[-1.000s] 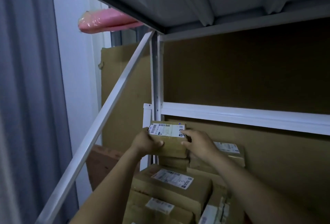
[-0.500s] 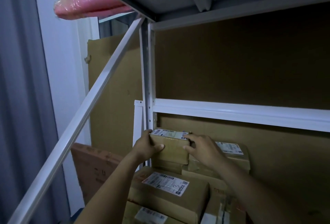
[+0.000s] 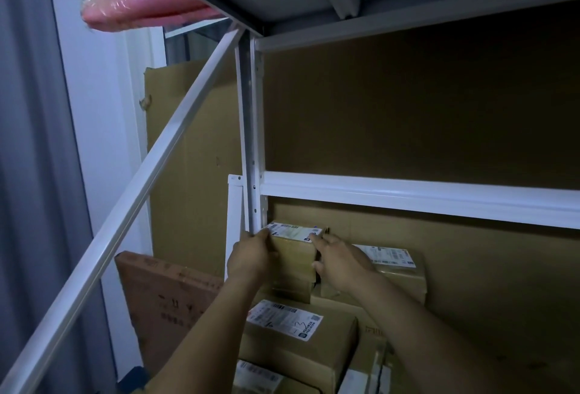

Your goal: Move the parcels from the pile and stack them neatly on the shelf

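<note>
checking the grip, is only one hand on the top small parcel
No, the left hand holds the left side of the small parcel and the right hand holds its right side.

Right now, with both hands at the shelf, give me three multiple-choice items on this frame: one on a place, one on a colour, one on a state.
1. Where is the small parcel?
A. On the floor.
B. On top of other parcels, just under the white beam.
C. On the topmost board.

2. What colour is the wrapped roll sticking out at the upper left?
A. Green.
B. Black.
C. Pink.

3. How is the small parcel held?
A. By the left hand and the right hand, one at each side.
B. By the left hand alone.
C. By no hand.

Key: 1 B, it sits on them below the beam; 2 C, the wrap shows pink; 3 A, both hands clasp its sides.
</note>
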